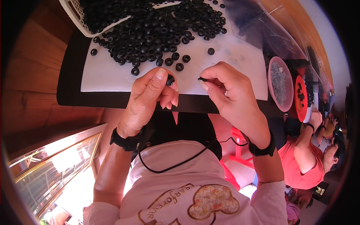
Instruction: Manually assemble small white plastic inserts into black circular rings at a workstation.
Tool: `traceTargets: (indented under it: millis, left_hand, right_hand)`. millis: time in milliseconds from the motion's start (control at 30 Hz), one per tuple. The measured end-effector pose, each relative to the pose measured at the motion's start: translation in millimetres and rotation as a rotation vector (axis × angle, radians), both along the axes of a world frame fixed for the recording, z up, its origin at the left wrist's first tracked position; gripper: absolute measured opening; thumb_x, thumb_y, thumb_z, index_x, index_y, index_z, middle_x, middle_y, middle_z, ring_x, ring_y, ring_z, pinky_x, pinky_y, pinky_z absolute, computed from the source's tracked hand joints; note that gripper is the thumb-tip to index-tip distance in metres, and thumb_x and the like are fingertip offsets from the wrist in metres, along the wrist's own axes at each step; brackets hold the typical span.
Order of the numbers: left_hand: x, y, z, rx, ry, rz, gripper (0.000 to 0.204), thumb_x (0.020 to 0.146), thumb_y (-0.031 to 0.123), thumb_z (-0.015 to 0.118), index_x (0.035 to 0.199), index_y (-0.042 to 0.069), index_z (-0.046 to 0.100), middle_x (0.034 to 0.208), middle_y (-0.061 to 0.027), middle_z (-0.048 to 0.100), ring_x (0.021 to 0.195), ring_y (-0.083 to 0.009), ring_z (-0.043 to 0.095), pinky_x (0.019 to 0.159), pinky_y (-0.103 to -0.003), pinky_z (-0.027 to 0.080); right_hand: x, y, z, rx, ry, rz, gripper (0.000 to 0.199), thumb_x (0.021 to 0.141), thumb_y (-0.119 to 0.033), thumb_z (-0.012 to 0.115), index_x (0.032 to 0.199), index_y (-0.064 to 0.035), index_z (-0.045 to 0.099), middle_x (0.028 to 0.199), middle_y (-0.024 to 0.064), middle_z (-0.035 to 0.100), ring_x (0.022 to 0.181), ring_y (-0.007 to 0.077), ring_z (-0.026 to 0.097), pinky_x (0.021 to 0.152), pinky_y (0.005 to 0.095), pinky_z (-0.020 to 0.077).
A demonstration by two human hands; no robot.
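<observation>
Shirt (180,180) nearest; left hand (148,88) pinches black bead (170,80), right hand (233,89) dark scrap (202,79); bead pile (150,35) beyond.

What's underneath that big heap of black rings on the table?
The heap of rings lies on a white sheet, which shows around its near edge, over a dark tabletop. Whatever is beneath its middle is covered and cannot be seen.

This is looking like a small workshop: black ring-shaped parts (142,41) are lying heaped on the worktop (71,82), and a red-shirted co-worker (305,167) is working farther along, past a pink bowl (288,75).
</observation>
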State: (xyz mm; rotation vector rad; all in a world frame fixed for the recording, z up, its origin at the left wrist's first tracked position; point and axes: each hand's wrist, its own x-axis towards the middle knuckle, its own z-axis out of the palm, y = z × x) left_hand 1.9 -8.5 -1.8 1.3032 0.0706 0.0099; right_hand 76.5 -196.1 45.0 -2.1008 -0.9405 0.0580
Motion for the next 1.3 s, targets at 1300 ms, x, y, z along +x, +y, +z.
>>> traceTargets:
  millis: [1300]
  left_hand:
    - [0, 0, 2, -0.064, 0.037, -0.022, 0.045, 0.100, 0.042, 0.039, 0.094, 0.000, 0.056, 0.064, -0.0017, 0.050, 0.061, -0.0094, 0.050, 0.057, -0.024, 0.044]
  right_hand:
    - [-8, 29, -8, 0.116, -0.308, 0.176, 0.018, 0.077, -0.004, 0.069, 0.081, -0.0041, 0.052, 0.069, 0.0063, 0.051, 0.054, 0.0217, 0.058, 0.044, 0.0322, 0.0454]
